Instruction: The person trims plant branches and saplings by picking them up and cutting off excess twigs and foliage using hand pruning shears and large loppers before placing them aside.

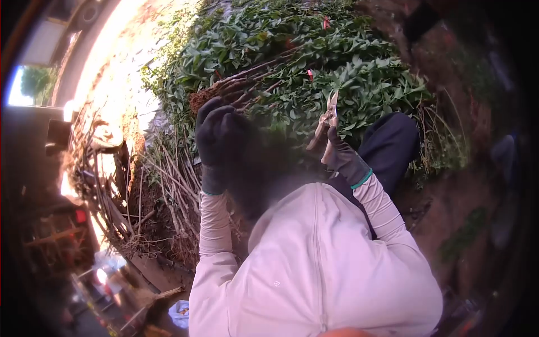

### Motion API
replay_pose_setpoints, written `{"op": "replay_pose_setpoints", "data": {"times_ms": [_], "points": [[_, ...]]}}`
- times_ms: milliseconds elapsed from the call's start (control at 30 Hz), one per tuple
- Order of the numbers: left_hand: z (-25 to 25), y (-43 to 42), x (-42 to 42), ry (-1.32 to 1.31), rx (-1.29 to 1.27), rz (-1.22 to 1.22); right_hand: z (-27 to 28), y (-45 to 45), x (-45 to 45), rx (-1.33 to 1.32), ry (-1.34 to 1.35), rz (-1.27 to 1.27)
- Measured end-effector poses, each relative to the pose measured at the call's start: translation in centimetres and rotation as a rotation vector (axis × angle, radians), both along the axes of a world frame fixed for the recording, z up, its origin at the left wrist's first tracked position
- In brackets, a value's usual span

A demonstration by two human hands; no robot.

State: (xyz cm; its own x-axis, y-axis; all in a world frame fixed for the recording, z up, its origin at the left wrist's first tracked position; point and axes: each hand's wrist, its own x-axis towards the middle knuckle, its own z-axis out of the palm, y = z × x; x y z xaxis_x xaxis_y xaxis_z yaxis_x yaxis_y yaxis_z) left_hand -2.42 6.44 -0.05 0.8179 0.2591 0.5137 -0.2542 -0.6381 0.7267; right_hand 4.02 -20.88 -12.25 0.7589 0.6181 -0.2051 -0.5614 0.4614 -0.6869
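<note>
My left hand [216, 137], in a dark glove with its fingers curled, is right beside the brown root end [203, 100] of a bundle of woody stems [252, 76]. What its fingers close on, if anything, is hidden. My right hand [347, 163], also gloved and with a green cuff edge, grips a pair of pruning shears [323, 128]. The shears point away from me, their blades apart, in front of a broad heap of leafy green cuttings [370, 76]. The stems of the bundle run to the upper right into those leaves.
Bare stems with roots [177, 191] lie left of my left arm. A tangle of thin branches [106, 196] stands further left. Red tags [310, 74] show among the leaves. My dark-trousered knee [393, 140] is beside my right hand. A pale plastic bag [178, 313] lies lower left.
</note>
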Motion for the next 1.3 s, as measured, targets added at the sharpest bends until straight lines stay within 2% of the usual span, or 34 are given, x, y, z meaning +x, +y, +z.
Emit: {"op": "replay_pose_setpoints", "data": {"times_ms": [33,67,100,133,167,233,300,333,400,433,467,500,533,600,667,700,800,900,933,967,1033,1067,1100,1133,1200,1233,1267,1300], "points": [[0.1,-0.8,1.6,0.022,-0.211,0.001,-0.1,-0.7,0.8,-0.084,-0.071,-0.087],[0.1,-1.0,3.3,0.046,-0.421,0.006,-1.3,-1.6,1.4,-0.120,0.114,-0.179],[-0.8,-0.3,5.3,-0.003,-0.163,-0.033,-2.8,-3.1,2.7,-0.123,0.259,-0.144],[-1.9,-0.3,7.2,0.046,-0.254,-0.048,-4.3,-4.6,3.9,-0.124,0.408,-0.118],[-3.5,-0.5,9.2,0.094,-0.345,-0.062,-5.5,-4.8,4.1,-0.104,0.451,-0.258],[-8.9,0.0,13.8,0.153,-0.191,-0.059,-9.3,-6.2,5.5,-0.142,0.534,-0.296],[-18.4,0.7,17.4,0.253,-0.023,-0.019,-16.7,-7.6,5.2,-0.255,0.518,-0.307],[-22.7,0.9,18.2,0.499,0.082,-0.041,-19.9,-7.5,4.9,-0.307,0.511,-0.303],[-29.2,1.4,18.7,0.679,0.093,-0.064,-15.2,-5.0,4.2,-0.345,0.500,-0.252],[-29.5,1.8,19.6,0.855,0.242,0.000,-12.5,-3.6,3.9,-0.364,0.495,-0.226],[-29.3,2.5,21.0,0.857,0.244,-0.001,-9.5,-2.1,3.9,-0.443,0.431,-0.316],[-28.8,3.3,22.1,0.789,0.306,0.097,-10.7,-2.6,3.6,-0.362,0.323,-0.254],[-28.9,4.4,22.9,0.722,0.366,0.192,-9.8,-2.5,3.8,-0.388,0.327,-0.246],[-33.8,8.6,26.0,0.420,0.582,0.295,-9.2,-3.3,3.4,-0.417,0.390,-0.129],[-33.0,9.7,27.9,0.566,0.760,0.342,-8.3,-3.1,4.5,-0.417,0.480,-0.177],[-31.9,9.9,28.8,0.905,0.715,0.288,-7.7,-2.9,5.0,-0.415,0.557,-0.229],[-32.7,9.7,29.3,1.019,0.638,0.279,-8.3,-3.1,5.0,-0.346,0.575,-0.234],[-30.7,7.6,27.7,1.193,0.641,0.131,-8.0,-3.0,5.2,-0.218,0.567,-0.220],[-30.0,7.4,27.2,1.200,0.628,0.075,-7.3,-2.8,5.5,-0.142,0.557,-0.213],[-29.3,7.1,26.6,1.202,0.614,0.019,-6.2,-2.4,5.7,-0.254,0.511,-0.213],[-26.6,6.5,25.5,1.174,0.751,-0.131,-9.3,-3.3,5.0,-0.157,0.452,-0.148],[-25.6,6.7,25.2,1.142,0.804,-0.203,-9.6,-3.2,4.7,-0.191,0.336,-0.153],[-25.5,7.7,25.1,1.077,0.765,-0.164,-9.8,-3.0,4.5,-0.228,0.221,-0.164],[-23.3,7.6,24.9,1.024,0.770,-0.175,-10.0,-2.9,4.2,-0.266,0.110,-0.181],[-19.4,8.5,24.4,0.961,0.813,-0.207,-12.2,-1.4,3.4,0.129,0.354,-0.399],[-15.6,7.6,23.6,0.920,0.858,-0.202,-13.4,-0.7,2.9,0.329,0.459,-0.501],[-11.7,6.6,22.7,0.875,0.904,-0.197,-9.6,-1.6,3.1,0.050,0.300,-0.334],[-10.9,7.4,22.1,0.904,0.941,-0.125,-8.2,-2.1,3.2,-0.087,0.208,-0.261]]}}
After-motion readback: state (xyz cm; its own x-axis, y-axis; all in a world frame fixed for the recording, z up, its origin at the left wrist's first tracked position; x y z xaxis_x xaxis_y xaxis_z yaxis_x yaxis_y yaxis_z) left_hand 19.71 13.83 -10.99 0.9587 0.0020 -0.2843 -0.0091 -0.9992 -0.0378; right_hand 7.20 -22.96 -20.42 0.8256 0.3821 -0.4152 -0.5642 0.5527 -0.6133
